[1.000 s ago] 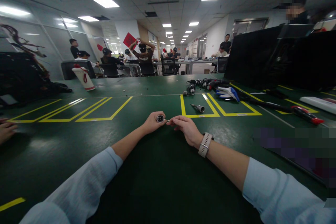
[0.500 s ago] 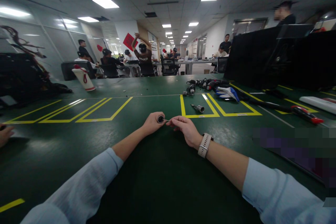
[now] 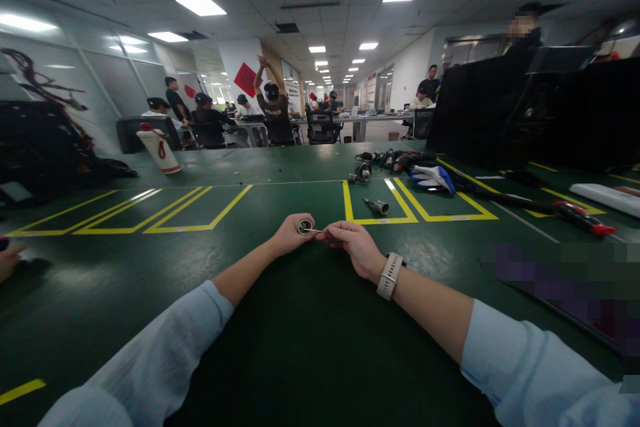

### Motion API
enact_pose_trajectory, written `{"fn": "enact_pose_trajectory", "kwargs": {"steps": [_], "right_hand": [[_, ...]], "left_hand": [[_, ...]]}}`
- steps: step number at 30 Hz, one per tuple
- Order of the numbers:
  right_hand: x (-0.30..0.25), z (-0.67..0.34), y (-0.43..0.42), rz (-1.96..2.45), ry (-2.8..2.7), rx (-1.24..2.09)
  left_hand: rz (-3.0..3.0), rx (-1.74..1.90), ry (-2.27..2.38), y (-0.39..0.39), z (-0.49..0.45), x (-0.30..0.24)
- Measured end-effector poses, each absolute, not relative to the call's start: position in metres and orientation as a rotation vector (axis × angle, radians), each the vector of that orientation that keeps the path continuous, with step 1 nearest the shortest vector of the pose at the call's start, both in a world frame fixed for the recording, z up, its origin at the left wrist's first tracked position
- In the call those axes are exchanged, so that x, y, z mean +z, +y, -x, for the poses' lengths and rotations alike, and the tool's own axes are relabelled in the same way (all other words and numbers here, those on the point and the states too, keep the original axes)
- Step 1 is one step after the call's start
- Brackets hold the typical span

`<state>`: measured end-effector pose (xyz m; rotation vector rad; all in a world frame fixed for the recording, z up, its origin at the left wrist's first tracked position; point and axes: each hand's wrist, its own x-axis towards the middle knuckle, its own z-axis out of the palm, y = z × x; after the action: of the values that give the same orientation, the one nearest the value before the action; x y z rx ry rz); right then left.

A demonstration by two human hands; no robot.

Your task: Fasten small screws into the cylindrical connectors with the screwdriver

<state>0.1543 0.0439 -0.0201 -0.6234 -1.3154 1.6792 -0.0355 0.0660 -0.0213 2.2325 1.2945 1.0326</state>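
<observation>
My left hand (image 3: 287, 235) is closed around a short round metal cylinder (image 3: 303, 226), its open end turned toward me. Between the fingertips of my right hand (image 3: 354, 244) I pinch a thin metal rod (image 3: 317, 231). The rod points left and its far end reaches the mouth of the cylinder; how deep it goes I cannot tell. Beyond my right hand, a metal piece with a knurled-looking round head and a narrow shaft (image 3: 381, 207) lies inside a yellow taped outline on the green table (image 3: 280, 347).
Behind that lie dark metal tool parts (image 3: 364, 170), a blue and white glove (image 3: 434, 179) and a red-and-black handle (image 3: 585, 218). A white cup (image 3: 159, 150) stands back left. Another person's hand (image 3: 9, 260) shows at the left edge. Black monitors (image 3: 480, 107) stand at right.
The cylinder has turned slightly in my left hand, so more of its open end faces me. More of the rod shows at its mouth. My right hand has barely moved.
</observation>
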Motion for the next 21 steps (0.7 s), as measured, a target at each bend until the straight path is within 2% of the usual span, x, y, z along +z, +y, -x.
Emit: {"fn": "enact_pose_trajectory", "kwargs": {"steps": [7,21], "right_hand": [[-0.0193,-0.1512,0.0409,0.684,-1.324,1.587],[-0.0173,-0.1545,0.0426,0.657,-1.314,1.677]], "left_hand": [[-2.350,0.988,1.415,0.0657,0.0348,-0.0202],[-2.320,0.990,1.334,0.0657,0.0363,-0.0225]]}}
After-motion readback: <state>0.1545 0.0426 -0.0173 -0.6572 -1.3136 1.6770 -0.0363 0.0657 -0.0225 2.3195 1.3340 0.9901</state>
